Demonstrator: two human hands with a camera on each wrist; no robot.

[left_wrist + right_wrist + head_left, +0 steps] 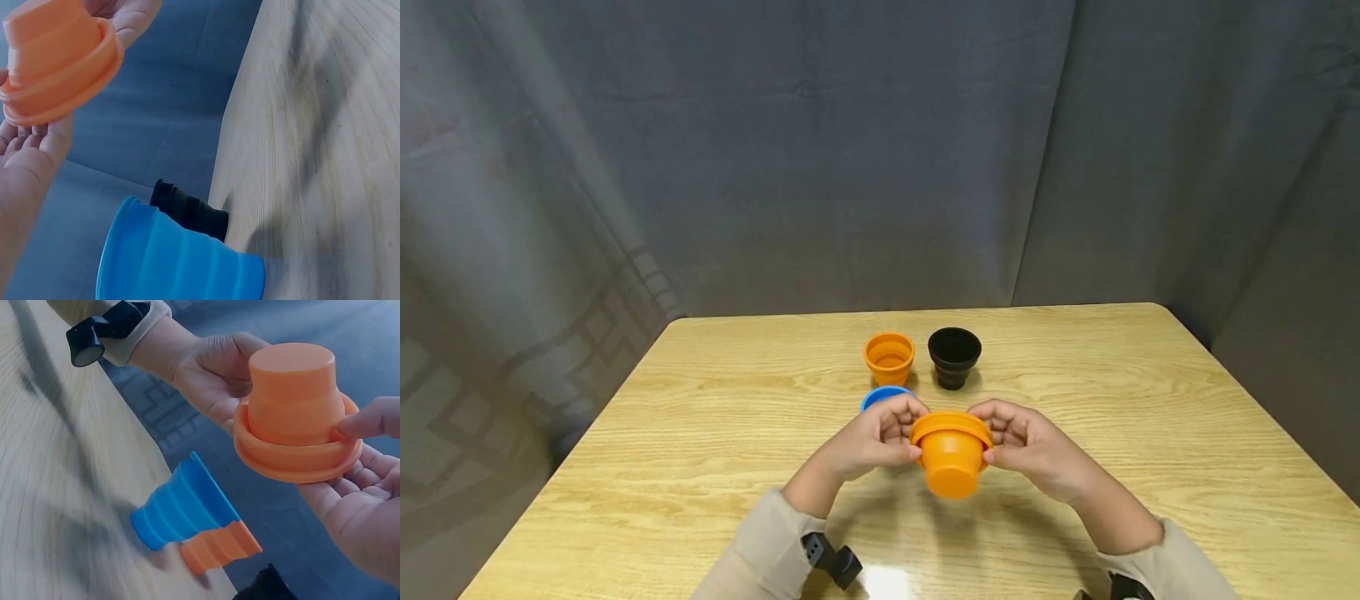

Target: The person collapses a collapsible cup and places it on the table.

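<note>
Both hands hold an orange collapsible cup (952,457) in the air above the table, its base tilted toward me. My left hand (883,435) pinches the rim on one side, and my right hand (1032,443) pinches it on the other. The right wrist view shows the cup's upper rings (299,459) folded around the narrower base part, so it is partly collapsed. Just behind the left fingers stands a blue collapsible cup (182,505), mostly covered by that hand in the head view. Further back are a second orange cup (889,357) and a black cup (954,357), both upright and extended.
The wood-grain table (700,433) reaches out on both sides of the hands. Grey curtains (820,167) hang behind it and along the sides. A small black camera (835,560) is strapped to the left wrist.
</note>
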